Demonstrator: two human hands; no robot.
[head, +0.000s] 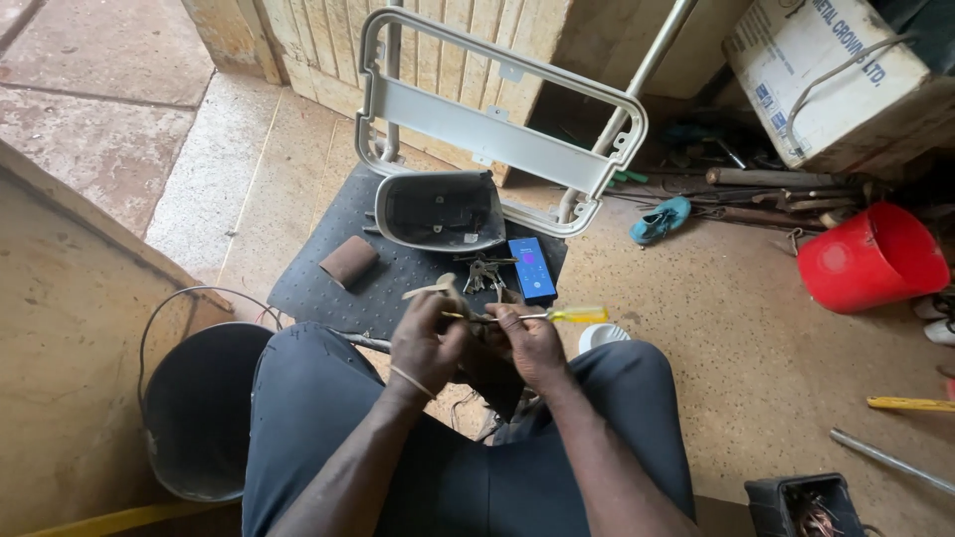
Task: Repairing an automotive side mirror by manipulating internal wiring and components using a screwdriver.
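Item, held over my lap between my knees: a small dark part [484,333], pinched in my left hand [426,343], fingers closed around it together with a thin pale strip that pokes up past my thumb. Item: a slim screwdriver with a translucent yellow plastic handle [557,315], its shaft lying across my right hand [532,343], fingers curled shut on the shaft, the tip pointing toward my left fingers. Risk, as I judge it: the tip could skid off the part and jab my left thumb (both hands work unsupported in the air), or the part could drop to the gritty concrete floor [736,328]. Below, on a black studded rubber mat [318,288]: a grey mirror housing shell [441,211], a bunch of keys [481,272], a lit phone [532,268], all near enough to catch a fall. Hidden: the part's shape, the screwdriver tip, and whatever the tip engages; my fingers cover them.
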